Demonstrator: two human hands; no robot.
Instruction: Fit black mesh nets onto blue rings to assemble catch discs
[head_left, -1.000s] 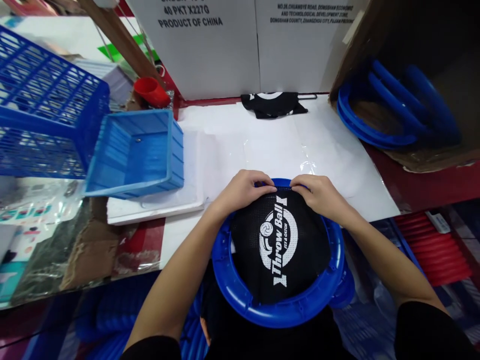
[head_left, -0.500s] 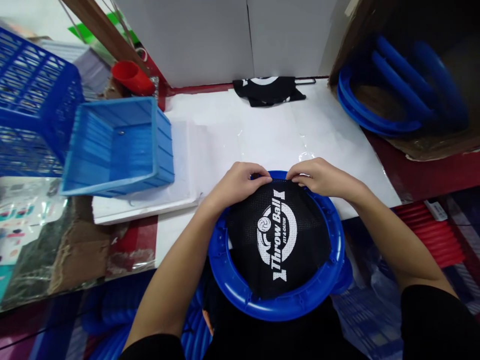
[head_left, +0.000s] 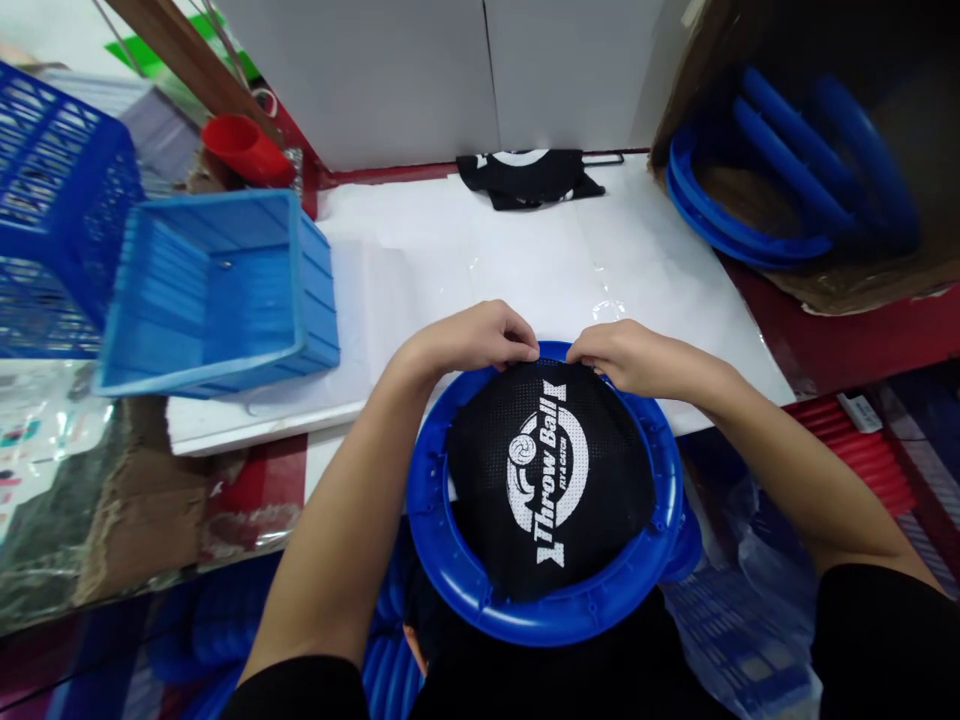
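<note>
A blue plastic ring (head_left: pixel 517 622) rests at the table's front edge, close to my body. Inside it lies a round black mesh net (head_left: pixel 480 450) printed in white with "Throw Ball". At the ring's far side, my left hand (head_left: pixel 495 335) pinches the net's edge, fingers closed. Just to the right, my right hand (head_left: pixel 619 352) is also closed on that edge, its fingertips partly hidden behind the hand. A small gap separates the two hands. On the left, the net's edge stands a little off the ring's inner rim.
A light blue bin (head_left: pixel 225 290) sits on a white foam slab (head_left: pixel 225 430) at left, beside a dark blue crate (head_left: pixel 60 200) and a red cup (head_left: pixel 247 150). Another black net (head_left: pixel 532 182) lies at the back. A cardboard box (head_left: pixel 862 285) at right holds several blue rings (head_left: pixel 750 240).
My left hand has lifted slightly at the wrist and its fingers have shifted along the net's edge. My right hand has moved slightly left. The whole view has shifted a little.
</note>
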